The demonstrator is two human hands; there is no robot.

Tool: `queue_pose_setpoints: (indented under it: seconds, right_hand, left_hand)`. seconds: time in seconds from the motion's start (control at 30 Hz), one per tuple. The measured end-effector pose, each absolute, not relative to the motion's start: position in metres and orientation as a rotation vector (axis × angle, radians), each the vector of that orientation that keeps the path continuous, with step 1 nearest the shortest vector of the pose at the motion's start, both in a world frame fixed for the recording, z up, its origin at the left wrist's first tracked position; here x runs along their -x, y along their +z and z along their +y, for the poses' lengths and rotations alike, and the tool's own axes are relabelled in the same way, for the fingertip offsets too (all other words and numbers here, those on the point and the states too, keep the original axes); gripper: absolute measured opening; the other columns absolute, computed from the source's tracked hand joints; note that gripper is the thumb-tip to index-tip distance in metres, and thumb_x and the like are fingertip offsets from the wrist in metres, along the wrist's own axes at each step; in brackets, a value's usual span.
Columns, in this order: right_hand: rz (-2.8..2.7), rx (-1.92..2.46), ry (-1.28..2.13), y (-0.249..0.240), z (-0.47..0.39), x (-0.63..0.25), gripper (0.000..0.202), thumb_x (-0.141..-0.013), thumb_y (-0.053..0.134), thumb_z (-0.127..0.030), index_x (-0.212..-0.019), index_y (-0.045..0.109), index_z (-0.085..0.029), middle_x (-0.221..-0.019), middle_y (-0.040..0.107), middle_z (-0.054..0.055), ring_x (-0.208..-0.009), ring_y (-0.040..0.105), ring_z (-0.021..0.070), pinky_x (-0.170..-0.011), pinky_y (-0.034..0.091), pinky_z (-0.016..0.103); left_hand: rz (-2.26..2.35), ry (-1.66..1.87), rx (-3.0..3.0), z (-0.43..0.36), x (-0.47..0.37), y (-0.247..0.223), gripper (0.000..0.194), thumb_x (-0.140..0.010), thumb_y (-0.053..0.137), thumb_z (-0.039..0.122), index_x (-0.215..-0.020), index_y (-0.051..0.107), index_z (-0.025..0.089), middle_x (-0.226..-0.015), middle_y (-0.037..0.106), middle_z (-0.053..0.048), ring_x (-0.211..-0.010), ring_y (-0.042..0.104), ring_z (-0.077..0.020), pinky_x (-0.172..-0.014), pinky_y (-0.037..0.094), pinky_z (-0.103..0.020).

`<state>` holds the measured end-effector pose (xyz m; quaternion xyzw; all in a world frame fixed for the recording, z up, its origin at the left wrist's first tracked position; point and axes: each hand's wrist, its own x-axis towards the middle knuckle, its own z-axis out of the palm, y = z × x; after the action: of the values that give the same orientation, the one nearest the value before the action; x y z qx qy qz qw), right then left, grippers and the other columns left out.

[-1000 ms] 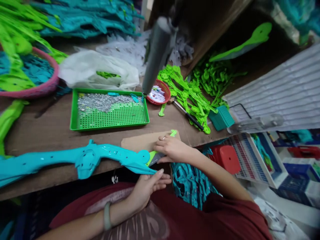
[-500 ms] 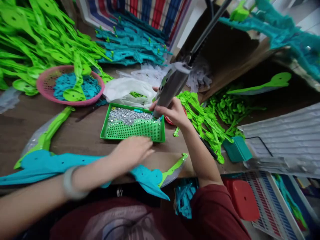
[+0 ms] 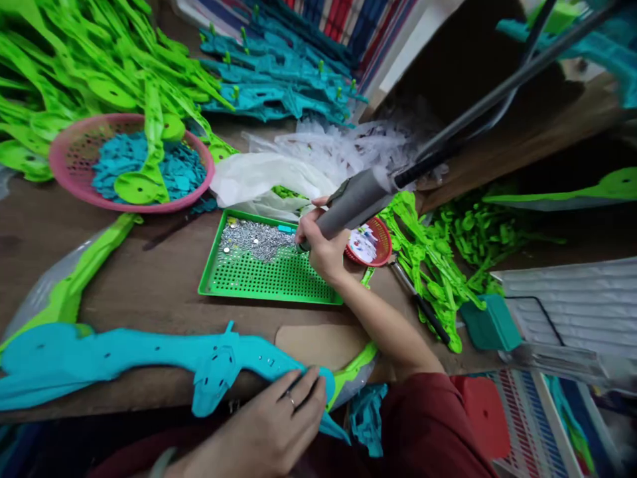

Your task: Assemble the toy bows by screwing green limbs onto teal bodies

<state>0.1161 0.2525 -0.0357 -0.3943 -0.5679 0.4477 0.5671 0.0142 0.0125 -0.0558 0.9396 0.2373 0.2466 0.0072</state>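
My right hand (image 3: 323,249) is wrapped around a grey electric screwdriver (image 3: 355,202) hanging on a rod. Its lower end slants left over a green perforated tray (image 3: 259,282) of small silvery screws (image 3: 261,239). Along the front table edge lies a blue plastic toy bow (image 3: 174,348) with green ends. My left hand (image 3: 271,425), ring on one finger, lies palm down over the bow's right part. Its fingers are stretched out with gaps between them, tips on the blue plastic. The thumb and palm are hidden, and I see nothing held there.
Left of the tray stands a pink basket (image 3: 134,204) of blue pieces. Green parts (image 3: 109,79) are heaped behind it, blue parts (image 3: 283,79) further right. A red basket (image 3: 381,245), a black-handled tool (image 3: 428,318) and more green parts (image 3: 432,265) lie at the right.
My left hand has come from the tray's front edge down to the bow's right part. The screwdriver in my right hand now tilts more to the side. The view has shifted slightly.
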Motion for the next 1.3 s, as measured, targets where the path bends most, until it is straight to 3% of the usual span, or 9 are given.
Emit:
queue_pose_setpoints:
  seconds: [0.23,0.4,0.73,1.03,1.17,1.3]
  right_hand:
    - [-1.353,0.985,1.042,-0.045,0.254,-0.113,0.048,-0.078,0.066,-0.055,-0.111,0.046,-0.027,-0.060,0.047,-0.010,-0.045,0.051,0.0111,-0.051,0.049,0.029]
    - [-1.298,0.980,1.017,-0.047,0.254,-0.111,0.048,-0.080,0.067,-0.052,-0.112,0.043,-0.027,-0.061,0.051,-0.010,-0.046,0.054,0.0117,-0.052,0.050,0.029]
    - [-1.267,0.989,0.998,-0.047,0.252,-0.111,0.054,-0.077,0.069,-0.057,-0.113,0.044,-0.026,-0.059,0.052,-0.011,-0.047,0.054,0.0123,-0.054,0.050,0.030]
    - [-1.197,0.986,0.981,-0.054,0.257,-0.106,0.051,-0.078,0.070,-0.055,-0.113,0.049,-0.025,-0.057,0.053,-0.011,-0.046,0.051,0.0114,-0.053,0.048,0.029]
    - [-1.182,0.966,0.935,-0.031,0.248,-0.108,0.046,-0.080,0.070,-0.048,-0.115,0.050,-0.026,-0.059,0.054,-0.010,-0.046,0.052,0.0134,-0.053,0.049,0.031]
    - [-1.182,0.943,0.832,0.008,0.191,-0.141,0.038,-0.087,0.065,-0.043,-0.118,0.046,-0.032,-0.061,0.046,-0.009,-0.047,0.051,0.0142,-0.050,0.049,0.030]
  left_hand:
    - [0.788,0.948,-2.820,0.026,-0.022,-0.073,0.034,-0.098,0.047,0.016,-0.123,0.069,0.008,-0.129,0.068,-0.013,-0.124,0.058,-0.0273,-0.106,0.044,-0.042]
    - [0.793,1.039,-2.814,0.022,-0.022,-0.075,0.034,-0.097,0.046,0.013,-0.121,0.070,0.006,-0.127,0.070,-0.013,-0.116,0.061,-0.0244,-0.098,0.046,-0.038]
    - [0.856,1.103,-2.764,0.027,-0.024,-0.075,0.036,-0.100,0.042,0.013,-0.122,0.070,0.009,-0.125,0.073,-0.011,-0.110,0.063,-0.0193,-0.095,0.047,-0.033]
    - [0.881,1.083,-2.767,0.027,-0.026,-0.076,0.038,-0.100,0.040,0.011,-0.125,0.068,0.009,-0.125,0.073,-0.010,-0.112,0.063,-0.0209,-0.095,0.045,-0.034]
    - [0.857,1.077,-2.769,0.030,-0.026,-0.074,0.038,-0.100,0.039,0.010,-0.123,0.069,0.007,-0.122,0.074,-0.010,-0.110,0.064,-0.0216,-0.096,0.045,-0.036]
    - [0.834,1.148,-2.712,0.032,-0.026,-0.072,0.039,-0.098,0.038,0.005,-0.121,0.070,0.006,-0.116,0.076,-0.010,-0.106,0.066,-0.0209,-0.103,0.042,-0.035]
